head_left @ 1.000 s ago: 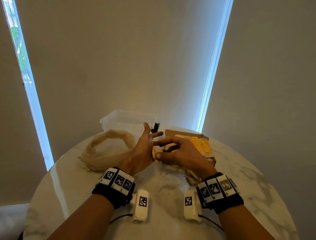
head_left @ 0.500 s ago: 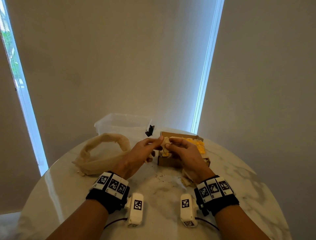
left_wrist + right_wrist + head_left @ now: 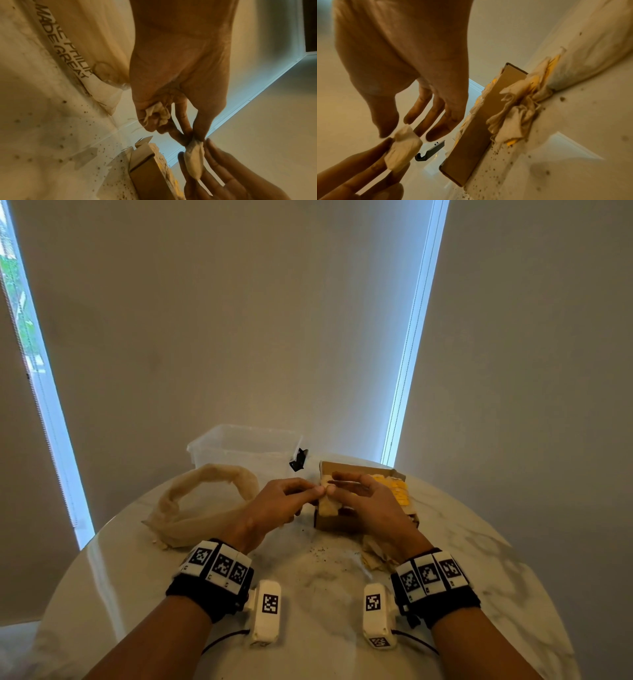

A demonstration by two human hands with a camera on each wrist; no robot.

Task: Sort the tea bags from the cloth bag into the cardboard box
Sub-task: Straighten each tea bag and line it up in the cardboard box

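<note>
We hold one tea bag (image 3: 194, 159) above near-left corner of cardboard box (image 3: 337, 523) on bench (image 3: 308, 580). Left hand (image 3: 277, 505) pinches its top corner with thumb and forefinger, other fingers curled around crumpled second bag (image 3: 157, 112). Right hand (image 3: 368, 503) fingers spread, flat against bag, not gripping.

To do step well, we judge: flatten bag, slide upright beside yellow-tagged bags (image 3: 394, 489), release left pinch last.

Cloth bag (image 3: 202, 501) lies left. Readable print in left wrist view: "MADE GREAT"; rest unclear.
</note>
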